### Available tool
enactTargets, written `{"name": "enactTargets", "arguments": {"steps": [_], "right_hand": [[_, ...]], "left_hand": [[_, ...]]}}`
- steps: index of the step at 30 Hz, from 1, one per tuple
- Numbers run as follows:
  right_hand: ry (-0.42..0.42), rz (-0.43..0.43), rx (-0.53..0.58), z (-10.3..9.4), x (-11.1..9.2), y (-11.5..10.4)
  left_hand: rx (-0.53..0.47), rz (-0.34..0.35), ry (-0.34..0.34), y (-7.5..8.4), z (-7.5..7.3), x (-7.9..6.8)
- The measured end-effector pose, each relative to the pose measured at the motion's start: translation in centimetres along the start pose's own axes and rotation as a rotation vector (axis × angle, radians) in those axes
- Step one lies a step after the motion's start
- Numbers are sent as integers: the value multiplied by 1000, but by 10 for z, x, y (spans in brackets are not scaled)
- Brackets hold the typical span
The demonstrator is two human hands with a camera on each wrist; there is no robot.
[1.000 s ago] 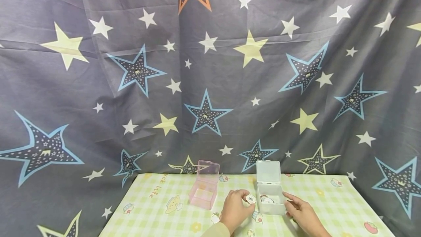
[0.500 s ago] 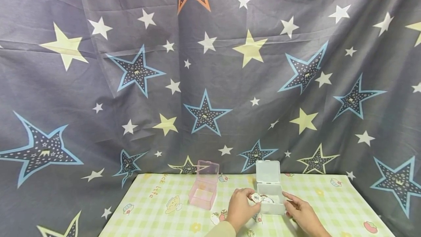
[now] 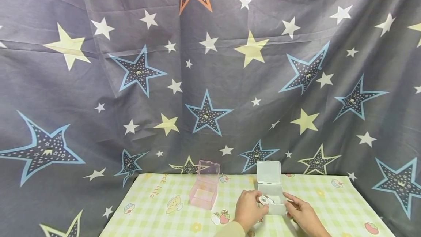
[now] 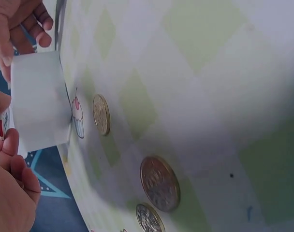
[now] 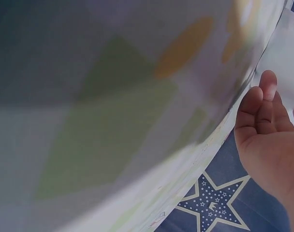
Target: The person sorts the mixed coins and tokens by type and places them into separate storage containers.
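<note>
My left hand (image 3: 248,209) pinches a round white chip marked 100 (image 3: 263,200) over the front left rim of a white plastic box (image 3: 276,209). The lid of that box stands up, and pale round pieces (image 3: 271,199) lie inside, partly covered by the chip and fingers. My right hand (image 3: 304,215) rests its fingertips against the right side of the box; in the right wrist view its fingers are loosely bent beside the white wall. Several gold-coloured coins (image 4: 159,183) lie on the cloth in front of the box, in the left wrist view.
A pink transparent box (image 3: 203,195) with a raised lid stands left of the white one. Green checked cloth (image 3: 158,215) with printed cupcakes and fruit covers the table. A grey star-patterned curtain (image 3: 230,68) hangs right behind the table's far edge.
My left hand has moved right with the chip, from beside the white box to its rim. My right hand and both boxes have stayed in place.
</note>
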State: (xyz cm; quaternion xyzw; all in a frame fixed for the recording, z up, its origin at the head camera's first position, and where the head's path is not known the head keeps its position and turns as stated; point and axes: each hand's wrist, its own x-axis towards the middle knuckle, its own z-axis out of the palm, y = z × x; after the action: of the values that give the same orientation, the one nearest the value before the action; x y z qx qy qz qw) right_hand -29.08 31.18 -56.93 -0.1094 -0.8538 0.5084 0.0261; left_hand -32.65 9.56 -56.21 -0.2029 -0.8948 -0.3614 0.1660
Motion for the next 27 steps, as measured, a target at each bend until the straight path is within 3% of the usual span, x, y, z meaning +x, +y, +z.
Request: {"name": "enactTargets", "arguments": {"steps": [9,27], "right_hand": [[1,-9,-3,-1,1,2],[0,-4,13,-1,1,4]], "left_hand": [[19,-41,-13,4,4,2],[-7,-21,4,9,5,1]]}}
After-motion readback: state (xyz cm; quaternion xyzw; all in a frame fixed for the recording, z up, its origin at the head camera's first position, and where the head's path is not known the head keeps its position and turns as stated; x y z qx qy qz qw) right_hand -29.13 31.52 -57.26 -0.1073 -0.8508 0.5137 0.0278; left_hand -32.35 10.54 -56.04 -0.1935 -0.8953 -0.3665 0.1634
